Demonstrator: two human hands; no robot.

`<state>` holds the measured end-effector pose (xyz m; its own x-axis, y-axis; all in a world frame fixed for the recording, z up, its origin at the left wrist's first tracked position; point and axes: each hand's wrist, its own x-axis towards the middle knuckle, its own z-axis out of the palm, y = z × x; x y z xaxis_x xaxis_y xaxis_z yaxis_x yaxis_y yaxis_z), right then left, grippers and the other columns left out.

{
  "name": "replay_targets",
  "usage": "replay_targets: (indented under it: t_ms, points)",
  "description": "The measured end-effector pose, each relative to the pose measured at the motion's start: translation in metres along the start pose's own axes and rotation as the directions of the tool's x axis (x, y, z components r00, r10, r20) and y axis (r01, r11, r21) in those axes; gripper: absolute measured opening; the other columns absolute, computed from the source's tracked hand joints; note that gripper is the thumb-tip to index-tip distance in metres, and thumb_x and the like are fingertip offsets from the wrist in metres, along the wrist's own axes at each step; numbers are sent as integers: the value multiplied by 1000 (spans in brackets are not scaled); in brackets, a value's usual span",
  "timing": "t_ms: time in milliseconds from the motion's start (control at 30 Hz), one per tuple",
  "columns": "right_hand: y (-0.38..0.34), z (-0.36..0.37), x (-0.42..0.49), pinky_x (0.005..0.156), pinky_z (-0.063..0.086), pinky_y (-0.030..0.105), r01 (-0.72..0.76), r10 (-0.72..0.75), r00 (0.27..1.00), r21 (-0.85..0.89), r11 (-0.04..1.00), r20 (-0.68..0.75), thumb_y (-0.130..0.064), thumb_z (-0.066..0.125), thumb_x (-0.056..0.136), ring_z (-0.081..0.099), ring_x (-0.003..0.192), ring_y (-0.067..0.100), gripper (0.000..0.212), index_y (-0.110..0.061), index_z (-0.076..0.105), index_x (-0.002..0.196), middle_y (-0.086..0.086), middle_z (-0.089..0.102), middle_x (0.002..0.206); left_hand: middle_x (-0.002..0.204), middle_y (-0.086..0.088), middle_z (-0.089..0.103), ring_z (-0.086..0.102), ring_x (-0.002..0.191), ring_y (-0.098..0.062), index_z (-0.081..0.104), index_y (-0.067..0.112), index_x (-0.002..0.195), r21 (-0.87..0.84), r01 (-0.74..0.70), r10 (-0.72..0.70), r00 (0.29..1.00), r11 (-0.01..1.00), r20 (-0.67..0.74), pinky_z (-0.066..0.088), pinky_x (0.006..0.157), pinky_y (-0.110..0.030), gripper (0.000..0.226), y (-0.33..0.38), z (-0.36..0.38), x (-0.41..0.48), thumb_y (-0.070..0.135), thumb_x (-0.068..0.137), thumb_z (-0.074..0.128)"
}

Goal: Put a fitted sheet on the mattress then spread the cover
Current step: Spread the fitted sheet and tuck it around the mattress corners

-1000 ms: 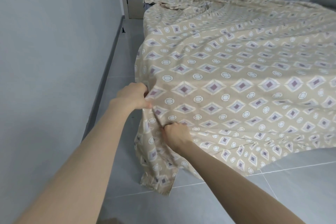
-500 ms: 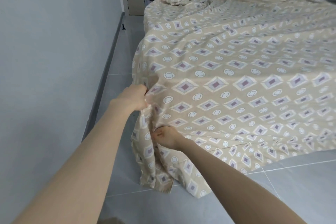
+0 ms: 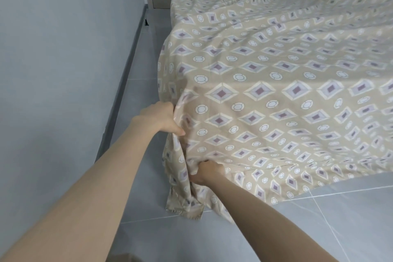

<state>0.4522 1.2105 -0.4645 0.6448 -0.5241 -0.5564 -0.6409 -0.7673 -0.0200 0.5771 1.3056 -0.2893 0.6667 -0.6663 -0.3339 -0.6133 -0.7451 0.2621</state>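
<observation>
Beige cloth, printed with mauve-centred diamonds and white rings, lies spread over the bed and fills the view ahead and to the right of both hands. The left hand grips a bunch of it at the bed's near corner, fingers curled into the fabric, and creases run out from the grasp. The right hand, lower and closer to the person than the left, is clenched round a fold of the same cloth along the near edge. Below the two hands the cloth's corner hangs in loose vertical folds, its hem reaching the grey tiled floor. Far beyond the left hand the cloth is rumpled into a heap at the bed's far end. To the left of the left hand run a pale wall and its grey skirting. Whatever lies under the cloth is hidden.
</observation>
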Motion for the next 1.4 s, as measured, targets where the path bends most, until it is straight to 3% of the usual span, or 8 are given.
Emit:
replay_targets:
  t_ms: [133,233,533,800,1000,1067,1200,1400]
  points:
    - [-17,9,5,88,51,39,6,-4,996,23,1000,-87,-33,41,94,59,110,29,44,-7,56,125,7,60,121,98,4,68,64,88,-18,62,24,103,0,4,-4,998,1000,70,53,86,-38,53,-5,9,8,48,60,80]
    - [-17,15,15,89,46,34,8,-1,996,81,997,-93,-15,42,93,55,118,27,44,-3,46,135,7,55,130,93,4,68,66,80,-15,62,23,101,-7,-1,1,997,1000,81,54,86,-38,44,-7,11,12,40,64,79]
    - [-34,-3,13,92,35,27,300,-316,947,526,795,-63,-27,43,94,50,122,30,40,-1,61,119,16,59,128,104,-10,65,69,79,-27,59,7,108,-80,11,-6,998,997,57,59,72,-40,35,-9,15,22,14,77,74]
    - [-18,2,8,112,32,38,312,-350,918,205,928,188,0,43,89,30,141,26,65,-19,30,150,5,30,154,106,-5,65,67,83,-19,56,13,117,-92,10,5,985,996,171,58,77,-35,54,-2,16,21,15,70,82]
    - [9,-22,3,107,38,35,347,-358,907,90,934,220,1,38,90,37,135,24,57,-22,44,143,5,36,150,88,7,65,65,76,-11,64,21,92,-47,-36,48,957,998,287,52,65,-25,44,12,18,14,42,61,86]
    - [19,-29,2,108,38,36,350,-363,909,98,932,207,1,39,91,39,134,22,56,-23,47,140,3,39,148,89,10,66,64,79,-9,64,26,83,28,-59,47,947,998,317,54,75,-27,47,13,21,12,55,52,85]
    - [42,-43,-3,105,40,34,327,-337,924,83,941,180,4,36,89,36,136,24,57,-23,51,138,1,36,151,108,8,65,61,98,-17,62,26,108,83,-82,60,970,993,235,51,91,-35,70,14,33,9,57,50,85]
    - [64,-56,-11,108,36,32,273,-281,951,75,959,127,4,33,92,35,138,25,54,-17,50,139,3,37,151,112,-1,63,59,104,-23,60,17,112,-7,0,0,999,1000,39,49,92,-39,49,16,59,16,56,82,63]
